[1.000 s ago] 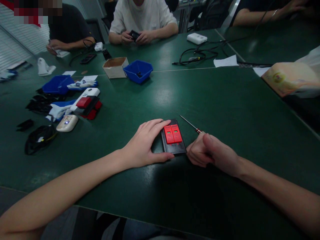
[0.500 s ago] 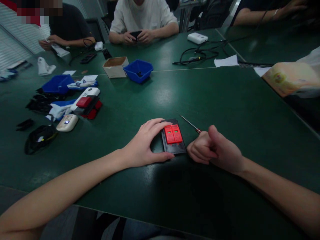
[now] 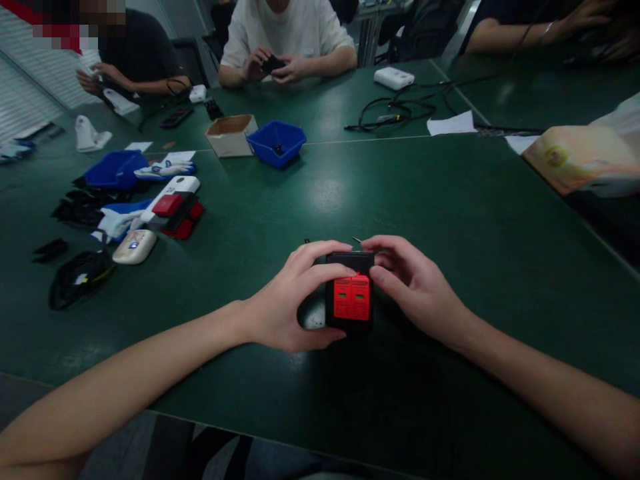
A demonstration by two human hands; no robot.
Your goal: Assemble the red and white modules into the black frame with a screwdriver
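Observation:
A black device with two red modules point(image 3: 351, 298) is between my hands, over the green table point(image 3: 280, 393). My left hand point(image 3: 295, 293) wraps round its left side, fingers along the far edge and thumb at the near edge. On the far right corner of the device rest the thumb and fingers of my right hand point(image 3: 413, 283). Just beyond those fingertips shows the thin metal tip of a screwdriver point(image 3: 357, 239); its handle is hidden by my right hand. A small dark piece point(image 3: 307, 241) shows behind my left fingers.
At the left lie a red and black device point(image 3: 180, 217), a beige case point(image 3: 135, 247), a coiled black cable point(image 3: 80, 273) and gloves point(image 3: 165, 169). Farther back stand a blue bin point(image 3: 277, 143) and a cardboard box point(image 3: 231, 135). Several people sit around the table.
The device has turned and tilted, its red modules now lower and nearer me. My right hand has moved left and opened from a fist onto the device. The screwdriver is now mostly hidden.

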